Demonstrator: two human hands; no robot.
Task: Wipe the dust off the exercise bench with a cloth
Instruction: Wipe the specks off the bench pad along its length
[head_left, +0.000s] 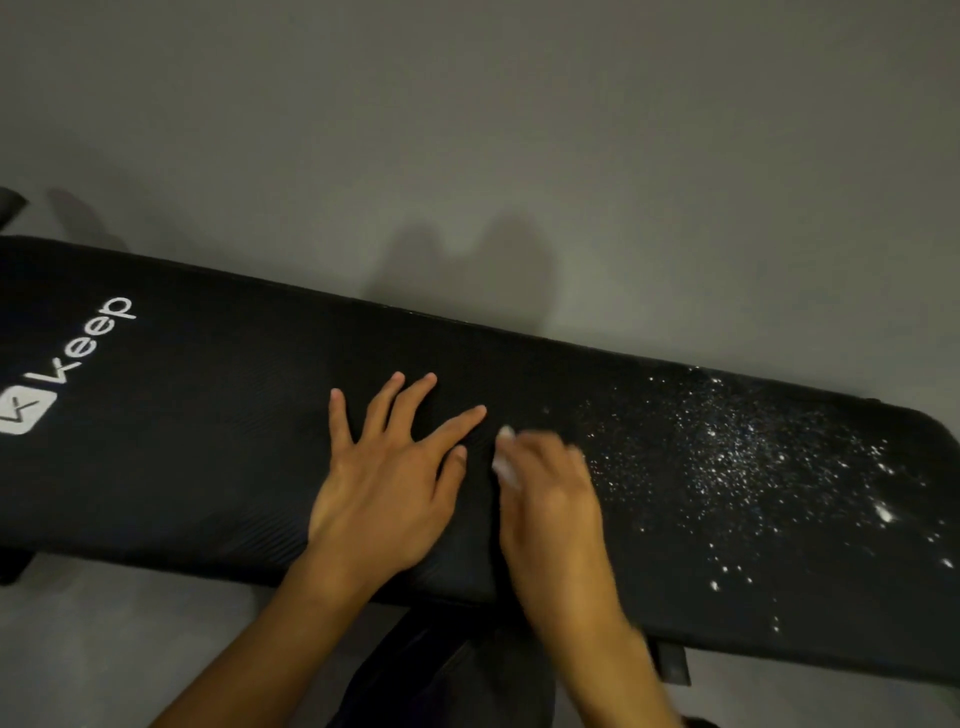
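A long black padded exercise bench (218, 447) runs across the view from upper left to lower right, with a white "Keep" logo at its left end. White dust (737, 457) speckles the right part of the pad. My left hand (384, 478) rests flat on the middle of the bench with fingers spread. Just to its right, my right hand (550, 499) is blurred, with fingers curled over a small white cloth (505, 457). Only an edge of the cloth shows at the fingertips. The hand sits at the left edge of the dusty patch.
A plain grey wall (467, 130) rises right behind the bench. Grey floor (104, 649) shows in front at the lower left. A dark frame part (672, 665) sticks out under the bench's near edge, and dark clothing (447, 675) lies between my forearms.
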